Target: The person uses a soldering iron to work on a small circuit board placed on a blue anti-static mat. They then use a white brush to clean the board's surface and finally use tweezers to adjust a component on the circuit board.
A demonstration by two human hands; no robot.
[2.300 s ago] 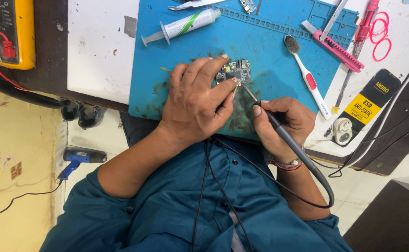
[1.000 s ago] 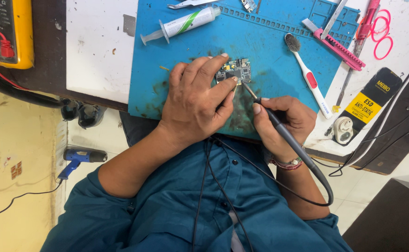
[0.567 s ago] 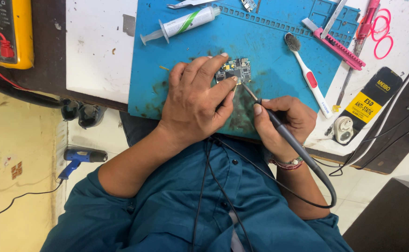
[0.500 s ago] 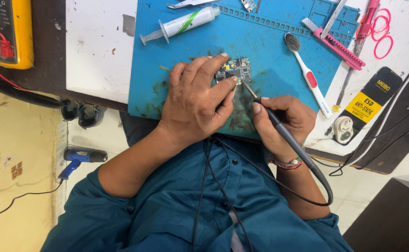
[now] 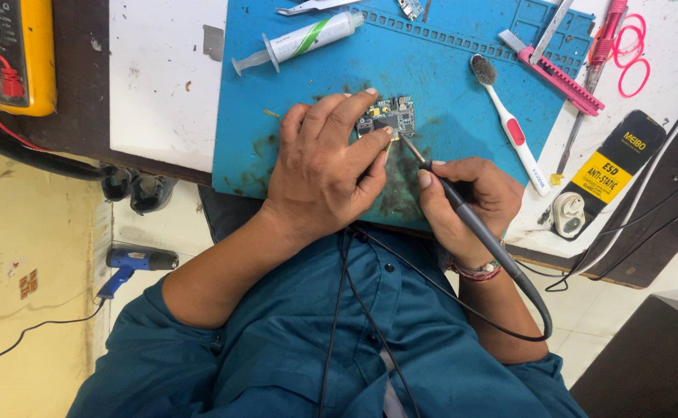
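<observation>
Left hand [image 5: 320, 166] pins the circuit board [image 5: 388, 120]; right hand [image 5: 467, 197], at four o'clock, grips the soldering iron [image 5: 463, 213] — best kept steady.

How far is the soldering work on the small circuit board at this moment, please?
Done: the small circuit board lies on the blue mat, with dark residue stains on the mat around it. In hand: the left hand presses the board down while the right hand holds the soldering iron with its tip at the board's edge. Left: cannot tell; the joints are too small to judge. The syringe and brush lie untouched.
</observation>
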